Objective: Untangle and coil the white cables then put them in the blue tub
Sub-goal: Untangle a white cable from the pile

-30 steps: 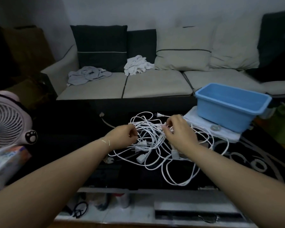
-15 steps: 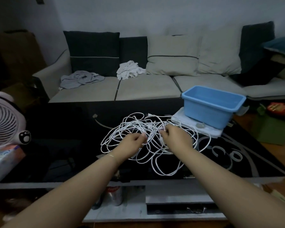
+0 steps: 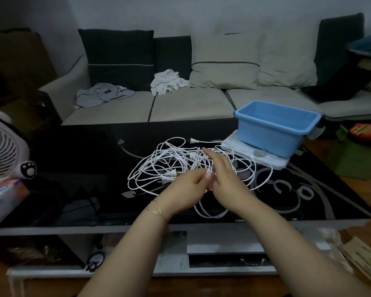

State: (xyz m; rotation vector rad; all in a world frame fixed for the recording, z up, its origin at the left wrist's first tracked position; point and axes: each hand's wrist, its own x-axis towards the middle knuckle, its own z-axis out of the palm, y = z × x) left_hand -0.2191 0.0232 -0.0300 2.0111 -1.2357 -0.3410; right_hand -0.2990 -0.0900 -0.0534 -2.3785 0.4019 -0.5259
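White cables are lying tangled across the black tabletop (spread mostly left-right), left of the blue tub; left hand is pinching a strand, right hand is reaching in, fingers extended.

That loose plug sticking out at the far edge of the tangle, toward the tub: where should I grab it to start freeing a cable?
Pinch the plug by its white body, coming from above with the right hand, which is nearer. Its prongs point left, and its cord runs right toward the blue tub, apart from the white cables, so this end looks free to pull away from the knot.
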